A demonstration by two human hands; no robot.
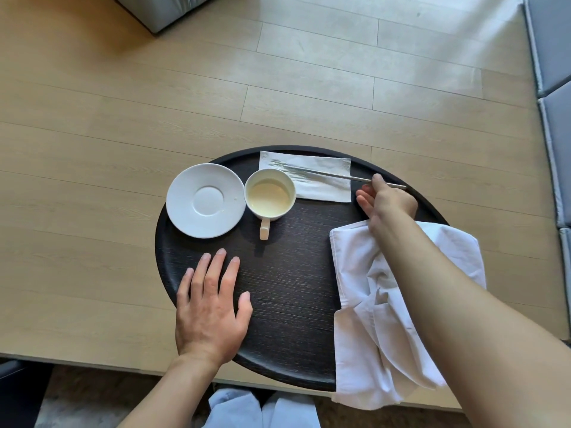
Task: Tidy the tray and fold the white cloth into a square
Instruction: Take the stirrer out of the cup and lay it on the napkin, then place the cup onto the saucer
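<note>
A round dark tray (287, 285) lies on the pale wooden table. On it sit a white saucer (206, 200) at the left and a white cup (269, 197) of pale liquid beside it, handle toward me. A paper napkin (321, 180) lies at the tray's far edge under a thin metal utensil (327, 174). My right hand (384, 199) pinches the utensil's handle end. A crumpled white cloth (367, 319) drapes over the tray's right side, partly under my right forearm. My left hand (210, 304) rests flat on the tray, fingers spread.
The table's near edge (92, 361) runs just below the tray, with my knees under it. Grey-blue cushions (553, 88) line the right side. A grey box or seat (160, 10) stands at the far left.
</note>
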